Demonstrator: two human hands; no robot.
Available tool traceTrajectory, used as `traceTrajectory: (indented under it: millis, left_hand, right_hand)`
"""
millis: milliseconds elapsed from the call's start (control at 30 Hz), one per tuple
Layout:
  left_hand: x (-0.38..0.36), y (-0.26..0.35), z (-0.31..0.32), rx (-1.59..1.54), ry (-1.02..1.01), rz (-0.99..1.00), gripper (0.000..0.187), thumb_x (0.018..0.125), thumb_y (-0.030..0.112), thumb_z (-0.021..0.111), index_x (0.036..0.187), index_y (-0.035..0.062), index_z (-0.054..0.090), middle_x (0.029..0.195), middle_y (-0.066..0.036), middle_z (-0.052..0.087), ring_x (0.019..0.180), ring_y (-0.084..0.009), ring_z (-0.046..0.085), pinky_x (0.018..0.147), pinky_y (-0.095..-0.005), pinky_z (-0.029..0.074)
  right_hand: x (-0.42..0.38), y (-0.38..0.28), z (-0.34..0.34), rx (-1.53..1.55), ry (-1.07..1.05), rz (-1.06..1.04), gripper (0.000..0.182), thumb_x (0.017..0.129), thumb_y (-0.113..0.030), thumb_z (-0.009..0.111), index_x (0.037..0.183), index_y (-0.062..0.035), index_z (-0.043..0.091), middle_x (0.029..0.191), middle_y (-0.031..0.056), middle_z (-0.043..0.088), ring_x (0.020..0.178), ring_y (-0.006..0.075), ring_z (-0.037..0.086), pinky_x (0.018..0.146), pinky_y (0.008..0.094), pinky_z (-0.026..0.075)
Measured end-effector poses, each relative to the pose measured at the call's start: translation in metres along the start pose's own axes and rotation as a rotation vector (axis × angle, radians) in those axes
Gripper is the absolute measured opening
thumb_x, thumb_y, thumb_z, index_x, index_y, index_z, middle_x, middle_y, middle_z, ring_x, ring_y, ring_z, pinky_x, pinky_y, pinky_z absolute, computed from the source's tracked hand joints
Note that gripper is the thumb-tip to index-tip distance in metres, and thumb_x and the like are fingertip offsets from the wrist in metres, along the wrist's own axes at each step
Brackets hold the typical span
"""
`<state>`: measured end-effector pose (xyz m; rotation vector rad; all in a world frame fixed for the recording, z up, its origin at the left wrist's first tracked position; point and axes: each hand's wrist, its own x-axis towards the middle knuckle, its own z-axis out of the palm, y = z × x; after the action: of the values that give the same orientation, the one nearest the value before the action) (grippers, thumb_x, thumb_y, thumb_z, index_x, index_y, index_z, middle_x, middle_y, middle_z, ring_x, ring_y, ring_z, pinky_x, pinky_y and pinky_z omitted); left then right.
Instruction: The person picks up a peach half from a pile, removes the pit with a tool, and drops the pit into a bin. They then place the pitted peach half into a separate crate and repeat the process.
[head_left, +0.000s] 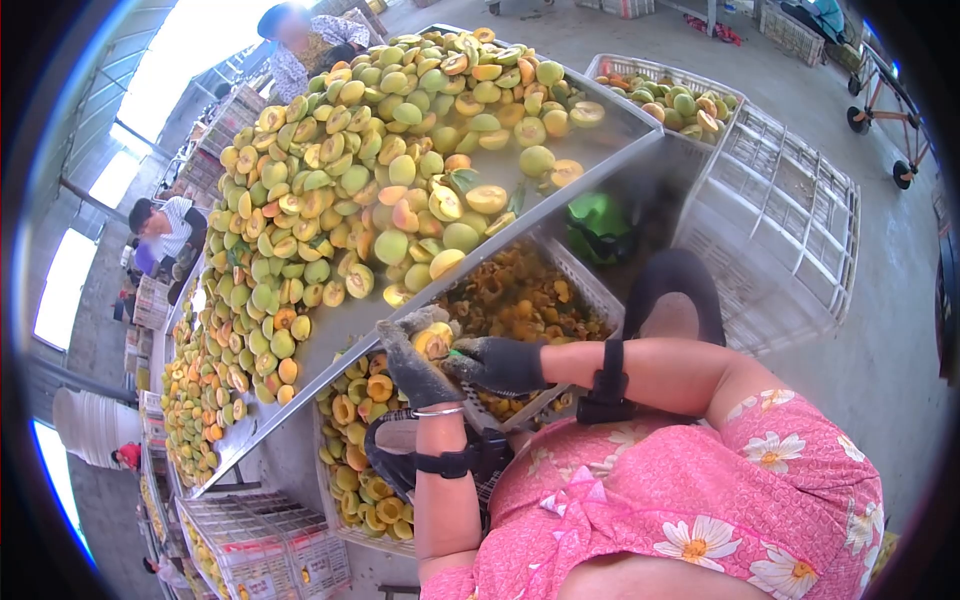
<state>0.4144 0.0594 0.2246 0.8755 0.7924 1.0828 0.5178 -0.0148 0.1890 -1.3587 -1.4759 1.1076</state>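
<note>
My left hand (415, 362), in a dusty grey glove, is closed around a yellow peach half (434, 342) at the edge of the metal table. My right hand (500, 364), in a dark glove, is closed beside it, its fingertips at the fruit. A small tool with a green part (456, 352) shows at those fingertips; most of it is hidden. Beyond my hands, a big heap of green and yellow halved peaches (340, 170) covers much of the sloping metal table (350, 290). Some cut faces still show the stone.
Below the table edge, one crate (590, 285) contains brown-orange scraps, another (330, 470) hollowed peach halves. White plastic crates (770, 210) stand to the right, one with peaches (680, 100). People work across the table (300, 50) and at left (175, 235). A wheeled cart (890, 110) stands far right.
</note>
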Motion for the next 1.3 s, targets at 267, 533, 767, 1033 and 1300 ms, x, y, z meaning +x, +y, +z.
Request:
traceTrajectory:
  millis: [267, 533, 767, 1033, 1300]
  left_hand:
    - [0.007, 0.006, -0.01, 0.512, -0.37, 0.259, 0.04, 0.098, 0.029, 0.041, 0.083, -0.0012, 0.063, 0.078, -0.009, 0.067, 0.072, -0.0204, 0.063, 0.068, -0.0317, 0.051]
    - [0.01, 0.001, -0.006, -0.437, -0.246, -0.164, 0.045, 0.098, 0.046, 0.043, 0.097, 0.0048, 0.061, 0.092, -0.01, 0.065, 0.08, -0.026, 0.062, 0.074, -0.0397, 0.054]
    - [0.007, -0.021, -0.018, -0.453, -0.22, -0.009, 0.042, 0.098, 0.042, 0.045, 0.119, 0.0064, 0.054, 0.113, -0.009, 0.06, 0.104, -0.0248, 0.057, 0.091, -0.041, 0.049]
    - [0.002, -0.02, -0.031, 0.029, -0.327, -0.136, 0.033, 0.097, 0.024, 0.041, 0.122, 0.0052, 0.051, 0.117, -0.014, 0.055, 0.107, -0.0285, 0.056, 0.089, -0.047, 0.052]
    - [0.009, -0.04, -0.039, -0.14, -0.076, -0.24, 0.029, 0.096, 0.025, 0.047, 0.116, 0.0059, 0.055, 0.112, -0.009, 0.058, 0.104, -0.0215, 0.058, 0.083, -0.0371, 0.053]
  right_hand:
    - [-0.016, -0.02, -0.018, 0.755, -0.276, 0.443, 0.032, 0.097, -0.04, 0.05, 0.106, -0.0111, 0.061, 0.083, 0.0046, 0.064, 0.068, 0.0158, 0.061, 0.058, 0.0302, 0.051]
    - [-0.01, 0.006, -0.02, 1.405, -0.702, 0.325, 0.031, 0.096, -0.036, 0.053, 0.109, -0.0088, 0.059, 0.086, 0.0006, 0.061, 0.075, 0.0106, 0.059, 0.063, 0.0252, 0.049]
    - [-0.019, -0.031, -0.016, 0.662, 0.062, 0.376, 0.043, 0.095, -0.047, 0.049, 0.118, -0.0113, 0.053, 0.072, -0.0002, 0.052, 0.051, 0.0087, 0.047, 0.041, 0.0242, 0.038]
    - [0.001, 0.026, -0.024, 0.096, 0.334, -0.03, 0.039, 0.095, -0.037, 0.048, 0.118, -0.0052, 0.051, 0.083, 0.0147, 0.06, 0.07, 0.0297, 0.06, 0.061, 0.04, 0.048]
    - [-0.014, 0.031, -0.017, -0.304, 0.216, -0.087, 0.024, 0.092, -0.025, 0.05, 0.106, -0.0051, 0.049, 0.093, 0.0258, 0.063, 0.085, 0.0414, 0.061, 0.073, 0.0478, 0.046]
